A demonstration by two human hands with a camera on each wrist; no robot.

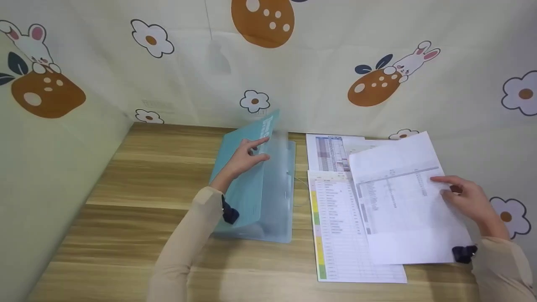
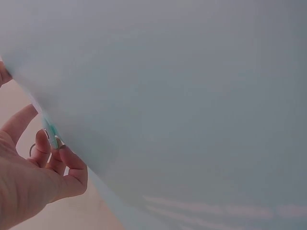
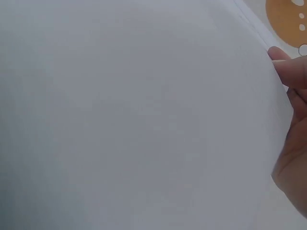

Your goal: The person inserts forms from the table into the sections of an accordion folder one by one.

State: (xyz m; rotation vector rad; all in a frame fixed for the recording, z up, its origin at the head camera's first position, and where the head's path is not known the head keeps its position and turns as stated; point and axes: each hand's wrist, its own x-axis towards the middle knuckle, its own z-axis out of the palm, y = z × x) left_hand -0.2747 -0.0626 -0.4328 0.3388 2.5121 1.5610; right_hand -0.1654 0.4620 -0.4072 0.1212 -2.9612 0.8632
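Observation:
A blue plastic file folder (image 1: 243, 197) lies on the table with its front cover raised, showing a translucent inside (image 1: 277, 205). My left hand (image 1: 245, 159) grips the free edge of that cover. In the left wrist view the fingers of the left hand (image 2: 33, 177) curl at the edge of the bluish sheet. On the right, my right hand (image 1: 472, 201) pinches the right edge of a white printed paper (image 1: 407, 230), tilted above other papers. In the right wrist view the paper (image 3: 144, 120) fills most of the picture, with the thumb on its edge.
Beneath the held paper lies a printed list (image 1: 335, 256) with a coloured left margin. Behind it is another printed page (image 1: 329, 153). The wooden table (image 1: 134, 184) meets a patterned cloth (image 1: 188, 84) at its back and left edges.

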